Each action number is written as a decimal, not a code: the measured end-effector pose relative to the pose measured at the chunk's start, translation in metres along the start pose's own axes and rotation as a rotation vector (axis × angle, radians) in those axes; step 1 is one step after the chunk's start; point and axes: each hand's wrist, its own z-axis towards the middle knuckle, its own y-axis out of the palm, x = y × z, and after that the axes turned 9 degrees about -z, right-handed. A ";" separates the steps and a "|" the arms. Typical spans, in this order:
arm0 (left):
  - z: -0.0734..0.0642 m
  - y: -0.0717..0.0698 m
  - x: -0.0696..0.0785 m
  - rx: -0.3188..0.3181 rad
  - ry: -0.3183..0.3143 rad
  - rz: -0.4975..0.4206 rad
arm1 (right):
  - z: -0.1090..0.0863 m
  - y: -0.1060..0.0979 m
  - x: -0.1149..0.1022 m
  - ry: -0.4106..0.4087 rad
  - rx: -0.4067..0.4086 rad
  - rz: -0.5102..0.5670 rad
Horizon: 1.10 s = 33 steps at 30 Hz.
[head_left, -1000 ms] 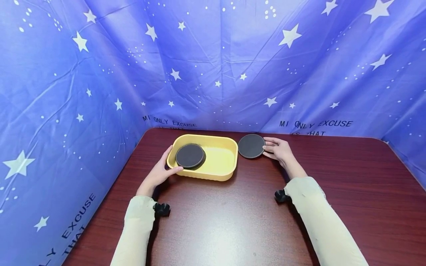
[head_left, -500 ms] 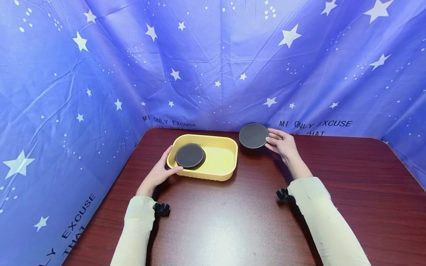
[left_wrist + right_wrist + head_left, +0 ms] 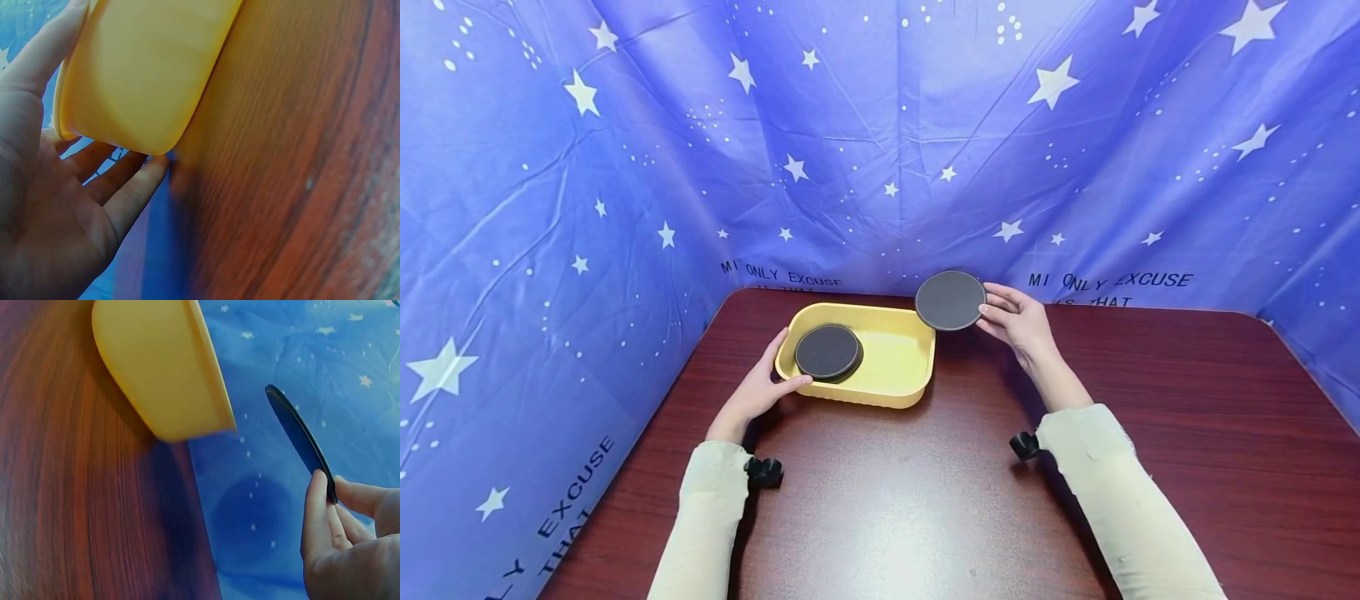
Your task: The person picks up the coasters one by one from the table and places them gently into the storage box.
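A round black coaster (image 3: 951, 301) is pinched at its right edge between the thumb and fingers of my right hand (image 3: 1028, 329). It is raised above the table, over the back right corner of a yellow tub (image 3: 895, 396). The right wrist view catches this held coaster (image 3: 303, 437) nearly edge-on, apart from the tub. Inside the tub, at its left end, lies a small stack of black coasters (image 3: 829, 352). My left hand (image 3: 756, 387) holds the tub's left end, thumb at the front rim and fingers round the end wall, as the left wrist view also shows.
Everything stands on a dark red wood-grain table (image 3: 865, 483), with the tub close to its back edge. A blue curtain (image 3: 850, 150) with white stars hangs behind and at the sides. Black wrist mounts (image 3: 1025, 446) sit by both sleeves.
My right hand has lifted the coaster off the table beside the tub, then carried it left to the tub's back right corner. The left hand and tub have stayed still.
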 end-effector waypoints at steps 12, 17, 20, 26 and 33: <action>0.000 -0.001 -0.002 0.003 0.001 0.011 | -0.005 0.041 0.015 0.022 -0.104 -0.104; 0.001 0.000 -0.001 0.005 0.000 0.029 | -0.003 0.060 0.021 0.047 -0.137 -0.161; 0.002 0.000 0.000 0.004 -0.002 0.027 | -0.002 0.074 0.024 0.056 -0.160 -0.197; 0.002 0.000 0.001 0.005 0.009 0.025 | 0.002 0.108 0.030 0.071 -0.190 -0.267; 0.000 0.000 -0.001 0.005 0.004 0.024 | 0.007 0.143 0.044 0.164 -0.220 -0.342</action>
